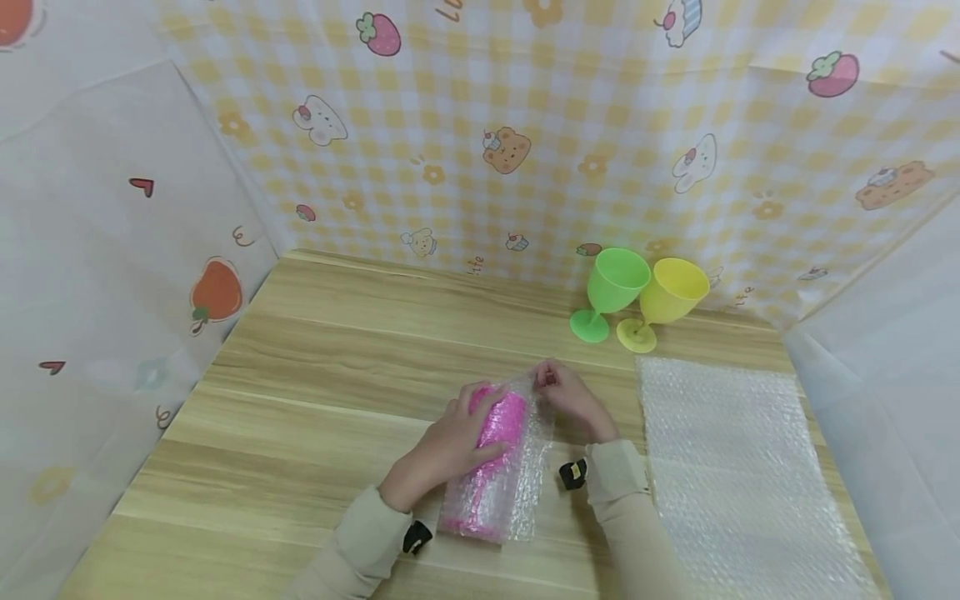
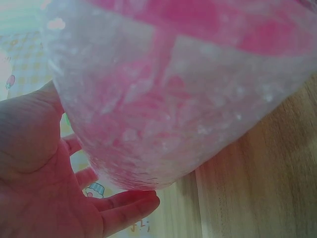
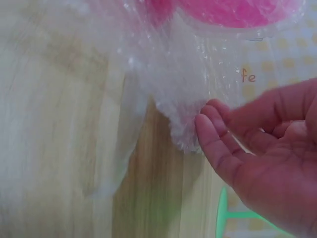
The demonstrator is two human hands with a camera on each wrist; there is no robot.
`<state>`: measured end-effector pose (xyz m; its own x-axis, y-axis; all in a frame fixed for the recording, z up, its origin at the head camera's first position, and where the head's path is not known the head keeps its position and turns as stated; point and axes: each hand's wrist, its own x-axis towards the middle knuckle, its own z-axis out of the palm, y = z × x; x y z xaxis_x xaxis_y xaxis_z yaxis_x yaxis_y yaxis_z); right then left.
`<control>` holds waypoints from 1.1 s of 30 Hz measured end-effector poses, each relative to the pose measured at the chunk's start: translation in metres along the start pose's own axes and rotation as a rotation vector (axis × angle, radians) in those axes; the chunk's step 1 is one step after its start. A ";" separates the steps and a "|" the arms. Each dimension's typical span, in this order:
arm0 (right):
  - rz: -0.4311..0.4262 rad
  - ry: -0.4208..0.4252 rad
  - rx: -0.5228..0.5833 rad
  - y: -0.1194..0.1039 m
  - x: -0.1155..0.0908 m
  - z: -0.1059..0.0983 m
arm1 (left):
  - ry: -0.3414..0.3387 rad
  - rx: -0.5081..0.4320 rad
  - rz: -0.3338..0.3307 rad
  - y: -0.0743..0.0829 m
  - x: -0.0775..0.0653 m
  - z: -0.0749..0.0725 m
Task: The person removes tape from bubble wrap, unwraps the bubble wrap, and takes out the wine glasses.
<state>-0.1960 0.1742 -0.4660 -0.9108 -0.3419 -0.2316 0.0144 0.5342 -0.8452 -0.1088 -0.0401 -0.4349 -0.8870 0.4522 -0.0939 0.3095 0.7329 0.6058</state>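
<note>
A pink goblet lies on its side in the middle of the table, rolled in clear bubble wrap, its bowl pointing away and its foot toward me. My left hand grips the wrapped bowl from the left, fingers over the far end and thumb across the top. In the left wrist view the pink foot shows blurred through the plastic. At the far right corner of the wrap, my right hand pinches the loose edge between thumb and fingertips. That edge bunches at the fingertips in the right wrist view.
A green goblet and a yellow goblet stand upright side by side at the back right. A flat sheet of bubble wrap covers the table's right side. A yellow checked cloth hangs behind, with white sheets at both sides.
</note>
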 end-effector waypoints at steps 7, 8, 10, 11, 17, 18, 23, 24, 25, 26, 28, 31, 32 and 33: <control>-0.068 -0.024 -0.109 0.003 0.000 -0.001 | 0.000 -0.009 0.000 -0.001 0.000 0.000; -0.070 -0.030 -0.120 0.003 0.000 -0.001 | 0.001 -0.013 0.000 -0.001 -0.001 0.000; -0.077 -0.044 -0.138 0.003 0.000 -0.002 | 0.001 -0.016 0.000 -0.001 -0.001 0.000; -0.094 -0.051 -0.154 0.003 0.001 -0.003 | 0.001 -0.018 -0.001 -0.001 -0.001 -0.001; -0.156 -0.091 -0.215 0.004 0.004 -0.003 | 0.004 -0.015 0.003 -0.001 -0.001 0.000; -0.147 -0.099 -0.220 0.003 0.004 -0.003 | 0.006 -0.015 0.006 -0.001 0.000 0.000; -0.120 -0.143 -0.269 -0.002 0.012 0.001 | 0.012 -0.020 0.006 -0.002 0.000 0.000; -0.112 -0.152 -0.281 -0.004 0.014 0.002 | 0.011 -0.023 0.005 -0.002 0.000 0.001; -0.102 -0.159 -0.292 -0.005 0.015 0.002 | 0.011 -0.025 0.004 -0.002 0.000 0.001; -0.093 -0.165 -0.311 -0.007 0.016 0.003 | 0.010 -0.026 0.003 -0.003 -0.001 0.001; -0.064 -0.178 -0.346 -0.010 0.018 0.005 | 0.011 -0.034 0.006 -0.003 -0.001 0.001; -0.017 -0.179 -0.356 -0.015 0.018 0.007 | 0.009 -0.055 0.011 -0.005 -0.002 0.001; -0.005 -0.177 -0.356 -0.016 0.017 0.008 | 0.008 -0.062 0.011 -0.005 -0.002 0.001; 0.011 -0.173 -0.346 -0.017 0.017 0.009 | 0.006 -0.073 0.009 -0.006 -0.003 0.001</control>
<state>-0.2079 0.1527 -0.4599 -0.8280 -0.4440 -0.3425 -0.1431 0.7580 -0.6364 -0.1080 -0.0456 -0.4393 -0.8863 0.4555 -0.0833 0.2922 0.6898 0.6625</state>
